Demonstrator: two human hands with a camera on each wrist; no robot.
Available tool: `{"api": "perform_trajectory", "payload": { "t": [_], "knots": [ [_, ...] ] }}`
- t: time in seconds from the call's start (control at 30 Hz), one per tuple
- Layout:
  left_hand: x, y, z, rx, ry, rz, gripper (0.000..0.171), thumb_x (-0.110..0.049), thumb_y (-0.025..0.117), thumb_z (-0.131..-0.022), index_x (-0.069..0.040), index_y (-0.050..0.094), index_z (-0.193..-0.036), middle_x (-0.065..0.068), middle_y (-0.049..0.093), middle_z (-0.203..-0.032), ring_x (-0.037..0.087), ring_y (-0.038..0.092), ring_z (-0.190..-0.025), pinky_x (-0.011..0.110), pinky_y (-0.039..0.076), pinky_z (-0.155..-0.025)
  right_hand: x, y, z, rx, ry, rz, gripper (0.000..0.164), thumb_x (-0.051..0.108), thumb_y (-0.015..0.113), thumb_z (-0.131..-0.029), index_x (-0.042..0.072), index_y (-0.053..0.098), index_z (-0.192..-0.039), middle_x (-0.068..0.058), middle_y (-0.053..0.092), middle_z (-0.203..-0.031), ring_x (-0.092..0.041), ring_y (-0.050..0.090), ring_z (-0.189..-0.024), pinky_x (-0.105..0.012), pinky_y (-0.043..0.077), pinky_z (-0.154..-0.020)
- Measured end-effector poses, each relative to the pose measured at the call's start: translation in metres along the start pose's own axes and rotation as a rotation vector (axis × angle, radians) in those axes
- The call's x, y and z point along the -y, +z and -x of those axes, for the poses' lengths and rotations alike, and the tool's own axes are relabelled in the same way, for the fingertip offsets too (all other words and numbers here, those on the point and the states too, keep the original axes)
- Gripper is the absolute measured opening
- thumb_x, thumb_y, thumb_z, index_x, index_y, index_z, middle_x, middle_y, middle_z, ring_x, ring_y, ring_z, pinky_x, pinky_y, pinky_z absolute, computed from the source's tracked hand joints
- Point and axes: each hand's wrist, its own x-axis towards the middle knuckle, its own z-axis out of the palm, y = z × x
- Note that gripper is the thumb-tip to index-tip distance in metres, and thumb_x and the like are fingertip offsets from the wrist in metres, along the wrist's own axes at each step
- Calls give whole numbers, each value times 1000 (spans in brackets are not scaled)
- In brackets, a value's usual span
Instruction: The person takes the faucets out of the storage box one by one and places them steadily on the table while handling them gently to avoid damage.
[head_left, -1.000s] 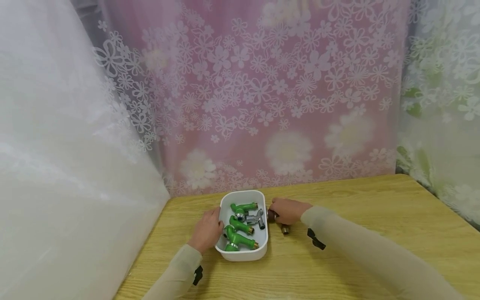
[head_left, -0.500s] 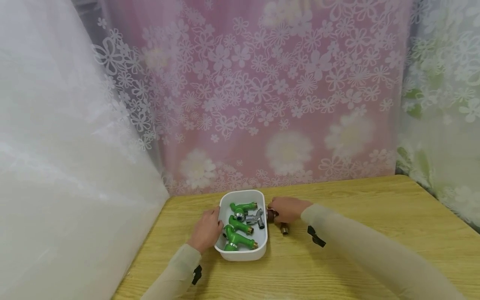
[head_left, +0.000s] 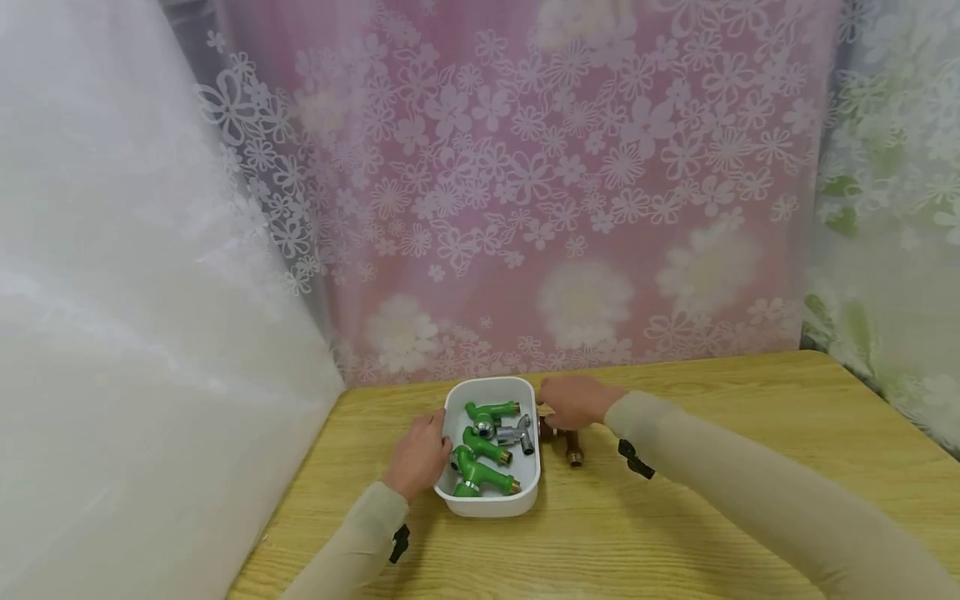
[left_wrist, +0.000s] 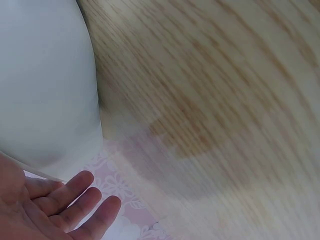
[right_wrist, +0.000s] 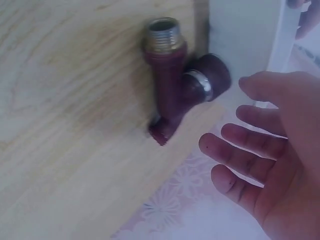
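head view has the brown tap (head_left: pixel 574 450) on the table (head_left: pixel 720 392) near its far edge, just right of the tub (head_left: pixel 491 507), right hand (head_left: pixel 577 402) spread wide and apart, left hand (head_left: pixel 418 457) loose at the tub; pinching the tap's body looks surest.

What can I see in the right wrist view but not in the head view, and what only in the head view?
Only the right wrist view shows the palm side of the right hand and the dark red faucet uncovered; in the head view that hand hides part of it. Only the head view shows the green faucets and the grey metal faucet inside the white tub. Both share the tub, the dark red faucet beside it, the right hand, the table and the pink curtain.
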Motion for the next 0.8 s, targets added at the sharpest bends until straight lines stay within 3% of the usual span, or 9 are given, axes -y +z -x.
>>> {"api": "perform_trajectory", "payload": {
  "t": [0.23, 0.47, 0.8],
  "knots": [
    [1, 1, -4, -9, 7, -9, 53, -21, 56, -101, 0, 46, -148, 21, 57, -138, 35, 55, -128, 51, 52, -101, 9, -18, -8, -39, -44, 27, 15, 18, 64, -98, 9, 73, -106, -4, 70, -99, -16, 65, -83, -36, 56, -74],
    [1, 2, -6, -33, 28, -31, 52, -21, 57, -100, 0, 47, -147, 20, 58, -137, 35, 57, -125, 51, 53, -99, 24, -33, -20, 14, -36, 10, 20, 23, 65, -98, 12, 73, -114, -3, 70, -114, -12, 65, -87, -33, 55, -75],
    [1, 2, 1, -18, 24, -25, 51, -20, 57, -101, 0, 48, -146, 18, 59, -135, 33, 56, -125, 51, 53, -99, 50, -42, -43, 173, -35, 16, 28, 26, 69, -95, 18, 72, -122, 0, 68, -123, -11, 64, -95, -34, 56, -83]
  ]
}}
